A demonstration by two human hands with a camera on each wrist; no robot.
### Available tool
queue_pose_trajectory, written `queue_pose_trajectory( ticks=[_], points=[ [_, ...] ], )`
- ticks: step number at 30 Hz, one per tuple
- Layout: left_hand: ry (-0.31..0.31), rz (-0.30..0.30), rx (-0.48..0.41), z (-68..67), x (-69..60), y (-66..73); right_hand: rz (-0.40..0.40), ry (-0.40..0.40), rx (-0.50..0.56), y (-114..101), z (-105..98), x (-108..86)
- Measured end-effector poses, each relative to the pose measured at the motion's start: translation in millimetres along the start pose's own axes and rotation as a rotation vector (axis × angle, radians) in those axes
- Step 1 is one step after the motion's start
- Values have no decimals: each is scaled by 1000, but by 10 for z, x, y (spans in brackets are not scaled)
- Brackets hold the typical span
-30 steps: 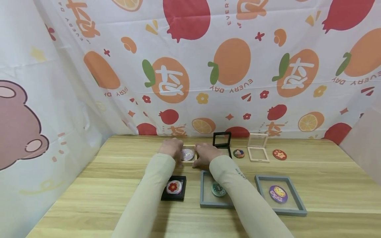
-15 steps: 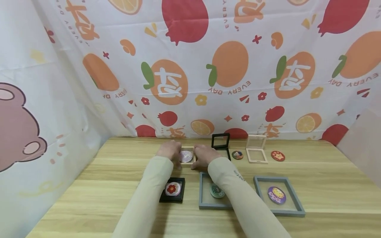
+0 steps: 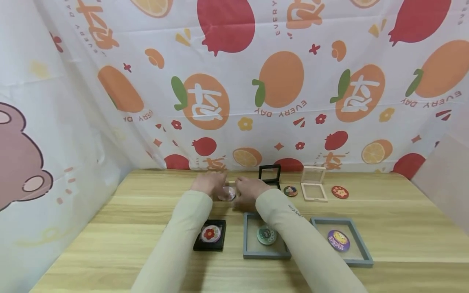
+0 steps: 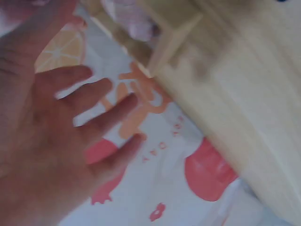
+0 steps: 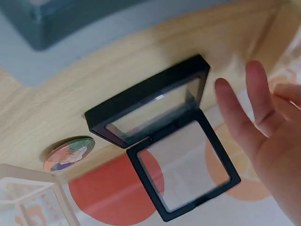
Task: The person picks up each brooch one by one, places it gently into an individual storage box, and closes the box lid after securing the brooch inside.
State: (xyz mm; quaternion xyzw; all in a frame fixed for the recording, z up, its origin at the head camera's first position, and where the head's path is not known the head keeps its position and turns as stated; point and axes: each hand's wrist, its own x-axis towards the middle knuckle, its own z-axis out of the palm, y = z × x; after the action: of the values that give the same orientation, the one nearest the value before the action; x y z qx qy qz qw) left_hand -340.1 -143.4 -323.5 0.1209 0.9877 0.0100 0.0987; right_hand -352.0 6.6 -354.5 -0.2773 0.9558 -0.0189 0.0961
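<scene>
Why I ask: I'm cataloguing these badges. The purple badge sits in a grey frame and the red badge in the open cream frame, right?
Not quite: the red badge lies on the table beside the open cream frame, as the head view shows.

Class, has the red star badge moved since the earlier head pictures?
No, in no direction: the red star badge keeps its place right of the open cream frame.

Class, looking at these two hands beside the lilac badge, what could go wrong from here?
The right hand is close to the open black frame and might topple it. The right sleeve crosses the grey frame in the head view, so it could shift the green badge. With the left hand also near, a bump might jolt the lilac badge in its wooden frame.
</scene>
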Motion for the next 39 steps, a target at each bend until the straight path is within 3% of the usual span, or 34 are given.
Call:
queue_pose_trajectory(
  ticks=[3, 7, 11, 21, 31, 39],
  points=[
    [83, 66, 51, -55, 43, 36, -8, 8, 63, 36, -79, -20],
    [130, 118, 63, -67, 80, 71, -60, 44, 125, 115, -164, -58],
    [134, 156, 14, -31, 105, 107, -98, 58, 117, 219, -209, -128],
    [152, 206, -86, 52, 141, 219, -85, 93, 78, 544, -251, -285],
    [163, 213, -96, 68, 152, 280, -76, 109, 83, 764, -240, -384],
    [209, 280, -108, 81, 161, 354, -24, 90, 90, 886, -205, -444]
  ],
)
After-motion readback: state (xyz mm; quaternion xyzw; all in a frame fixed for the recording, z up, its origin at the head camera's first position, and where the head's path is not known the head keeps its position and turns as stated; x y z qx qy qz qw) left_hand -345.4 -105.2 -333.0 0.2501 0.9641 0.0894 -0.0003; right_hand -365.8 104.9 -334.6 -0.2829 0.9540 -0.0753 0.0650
